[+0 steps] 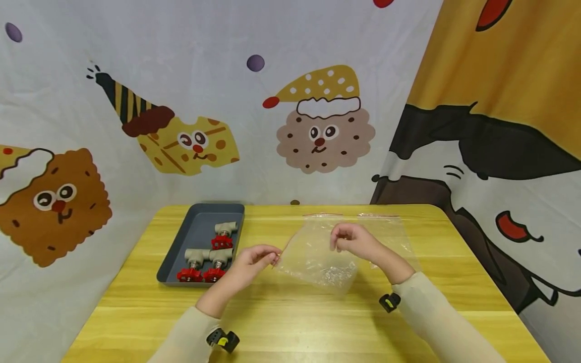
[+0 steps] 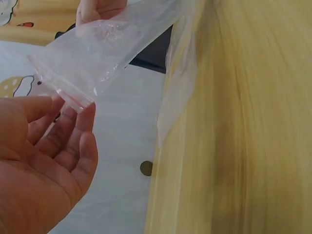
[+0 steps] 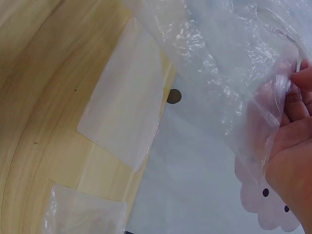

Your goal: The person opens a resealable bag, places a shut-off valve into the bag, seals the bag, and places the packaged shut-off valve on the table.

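A clear zip-lock bag (image 1: 317,267) is stretched in the air between my two hands, above the table. My left hand (image 1: 256,259) pinches its red-striped zip edge between thumb and fingers, also visible in the left wrist view, where the zip strip (image 2: 68,95) meets the fingertips. At the bag's other side, my right hand (image 1: 358,244) has curled fingers. The right wrist view has the thumb of the right hand (image 3: 295,131) against the wrinkled film, with fingers partly seen through the plastic; it grips the bag there.
Flat clear bags (image 3: 124,97) lie on the yellow wooden table (image 1: 290,322), one of them (image 1: 390,232) at the back right. On the left stands a grey tray (image 1: 174,252) with three beige valves (image 1: 195,256) with red handwheels. A printed cloth hangs behind the table.
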`<state>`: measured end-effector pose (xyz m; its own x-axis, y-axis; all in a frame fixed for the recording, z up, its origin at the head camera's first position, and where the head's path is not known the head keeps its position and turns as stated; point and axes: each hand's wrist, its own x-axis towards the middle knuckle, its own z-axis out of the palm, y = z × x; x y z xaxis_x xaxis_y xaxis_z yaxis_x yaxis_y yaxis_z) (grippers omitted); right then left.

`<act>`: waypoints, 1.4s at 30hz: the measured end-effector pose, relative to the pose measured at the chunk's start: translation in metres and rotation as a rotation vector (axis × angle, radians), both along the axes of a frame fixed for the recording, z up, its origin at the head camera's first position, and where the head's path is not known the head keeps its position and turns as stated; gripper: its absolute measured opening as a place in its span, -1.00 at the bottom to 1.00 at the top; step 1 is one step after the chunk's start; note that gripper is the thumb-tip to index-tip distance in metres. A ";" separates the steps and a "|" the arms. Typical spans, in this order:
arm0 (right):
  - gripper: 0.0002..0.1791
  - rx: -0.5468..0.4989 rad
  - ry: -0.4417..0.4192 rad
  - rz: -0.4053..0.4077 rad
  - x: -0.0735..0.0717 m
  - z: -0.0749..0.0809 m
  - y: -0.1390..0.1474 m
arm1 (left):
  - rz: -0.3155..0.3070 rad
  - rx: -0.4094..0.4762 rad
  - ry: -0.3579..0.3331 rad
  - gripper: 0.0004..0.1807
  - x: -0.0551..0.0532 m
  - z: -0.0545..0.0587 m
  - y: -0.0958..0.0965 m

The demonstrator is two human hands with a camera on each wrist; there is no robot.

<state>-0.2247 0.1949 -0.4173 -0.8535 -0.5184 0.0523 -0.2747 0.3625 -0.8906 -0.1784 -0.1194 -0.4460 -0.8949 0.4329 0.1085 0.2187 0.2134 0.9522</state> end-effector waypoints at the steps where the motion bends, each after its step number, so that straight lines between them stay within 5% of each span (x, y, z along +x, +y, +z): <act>1: -0.86 0.000 -0.004 0.005 -0.001 -0.001 0.000 | -0.010 0.001 -0.005 -0.67 0.000 -0.001 0.001; 15: -0.87 0.046 0.009 -0.024 -0.006 -0.016 -0.007 | 0.000 -0.016 -0.077 -0.81 0.007 -0.006 0.013; 22: -0.81 0.263 0.319 -0.195 0.004 -0.017 -0.022 | 0.003 -0.002 -0.125 -0.86 0.020 0.015 0.022; 26: -0.90 0.247 0.418 -0.324 0.018 -0.007 -0.036 | 0.024 0.012 -0.132 -0.87 0.015 0.001 0.026; 36: -0.68 0.159 0.213 -0.247 0.045 0.011 -0.066 | 0.098 -0.031 -0.031 -0.94 0.025 0.011 0.043; 42: -0.82 0.142 0.188 -0.240 0.045 0.010 -0.070 | 0.097 -0.064 -0.008 -0.96 0.028 0.013 0.049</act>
